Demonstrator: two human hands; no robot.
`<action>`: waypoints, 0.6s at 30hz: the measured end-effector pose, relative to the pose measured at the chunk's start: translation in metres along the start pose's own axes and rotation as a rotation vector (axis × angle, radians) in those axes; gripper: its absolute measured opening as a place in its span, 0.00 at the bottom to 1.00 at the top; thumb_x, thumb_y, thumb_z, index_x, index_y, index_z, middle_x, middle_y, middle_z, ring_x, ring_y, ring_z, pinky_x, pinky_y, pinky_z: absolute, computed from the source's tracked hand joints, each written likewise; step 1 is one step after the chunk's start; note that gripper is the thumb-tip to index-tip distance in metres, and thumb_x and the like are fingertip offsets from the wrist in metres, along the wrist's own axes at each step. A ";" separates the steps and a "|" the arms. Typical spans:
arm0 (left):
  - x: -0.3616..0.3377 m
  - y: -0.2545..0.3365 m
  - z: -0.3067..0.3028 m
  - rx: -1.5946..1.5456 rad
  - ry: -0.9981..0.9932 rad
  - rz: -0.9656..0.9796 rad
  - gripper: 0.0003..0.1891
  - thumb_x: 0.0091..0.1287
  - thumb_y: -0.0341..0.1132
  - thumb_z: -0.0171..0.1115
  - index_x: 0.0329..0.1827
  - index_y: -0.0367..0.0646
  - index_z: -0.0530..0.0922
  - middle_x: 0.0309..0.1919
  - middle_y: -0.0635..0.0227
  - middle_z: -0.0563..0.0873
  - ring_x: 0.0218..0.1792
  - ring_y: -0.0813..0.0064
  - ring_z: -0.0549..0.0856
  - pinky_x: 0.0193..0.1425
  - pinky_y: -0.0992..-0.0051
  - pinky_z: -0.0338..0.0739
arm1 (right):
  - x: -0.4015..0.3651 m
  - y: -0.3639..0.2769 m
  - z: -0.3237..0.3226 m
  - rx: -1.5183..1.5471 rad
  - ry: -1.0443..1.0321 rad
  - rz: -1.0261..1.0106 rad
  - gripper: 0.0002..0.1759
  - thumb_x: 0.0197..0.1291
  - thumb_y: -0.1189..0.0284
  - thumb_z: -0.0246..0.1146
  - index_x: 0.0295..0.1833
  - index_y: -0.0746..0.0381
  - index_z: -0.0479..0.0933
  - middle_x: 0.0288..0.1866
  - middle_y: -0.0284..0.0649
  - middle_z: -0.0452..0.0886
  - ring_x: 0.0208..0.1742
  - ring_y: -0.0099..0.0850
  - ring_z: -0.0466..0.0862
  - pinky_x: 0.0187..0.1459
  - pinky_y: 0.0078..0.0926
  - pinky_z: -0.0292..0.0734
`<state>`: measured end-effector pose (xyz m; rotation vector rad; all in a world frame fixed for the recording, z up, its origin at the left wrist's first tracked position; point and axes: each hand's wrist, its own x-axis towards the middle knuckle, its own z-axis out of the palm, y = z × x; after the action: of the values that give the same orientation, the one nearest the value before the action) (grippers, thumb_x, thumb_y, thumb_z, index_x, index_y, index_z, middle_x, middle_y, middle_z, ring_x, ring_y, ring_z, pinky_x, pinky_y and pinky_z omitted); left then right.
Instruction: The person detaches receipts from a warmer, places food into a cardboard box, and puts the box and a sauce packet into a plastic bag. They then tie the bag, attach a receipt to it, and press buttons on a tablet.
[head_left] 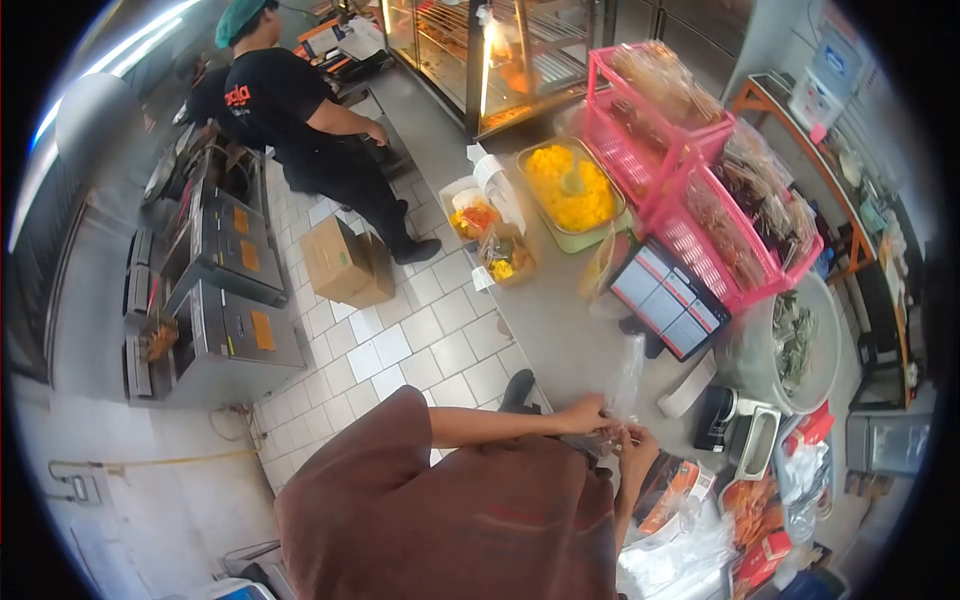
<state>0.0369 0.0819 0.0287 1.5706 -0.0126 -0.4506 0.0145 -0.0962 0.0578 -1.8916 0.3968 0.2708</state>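
My left hand [584, 413] comes in from the left, its fingers closed on the gathered edge of a clear plastic bag [626, 380]. Close beside it, my right hand [636, 446] pinches the same bag from the other side. The bag stands up limp from my fingers, over the grey counter [560, 345]. What is inside the bag, if anything, I cannot make out. Just beyond it stands a tablet [670, 298] with a lit screen. A paper slip [688, 386] and a small black-and-white device [716, 418] lie to the right of my hands.
Two food boxes [508, 256] stand at the counter's left edge, near a tray of yellow food [568, 190]. Pink baskets [710, 225] hold bagged goods. Plastic packs [680, 555] lie at lower right. A co-worker [290, 110] stands far left, near a cardboard box [335, 260] on the floor.
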 end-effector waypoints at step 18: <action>0.002 -0.008 -0.011 0.258 -0.145 0.151 0.23 0.65 0.50 0.67 0.52 0.39 0.82 0.37 0.56 0.88 0.38 0.61 0.87 0.45 0.63 0.80 | 0.001 0.036 -0.013 -0.130 0.166 -0.282 0.18 0.66 0.71 0.65 0.59 0.66 0.76 0.53 0.48 0.82 0.45 0.37 0.84 0.48 0.35 0.80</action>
<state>0.0397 0.0927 0.0201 1.7718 -0.3098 -0.4560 0.0007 -0.1197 0.0313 -2.0768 0.2223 -0.0499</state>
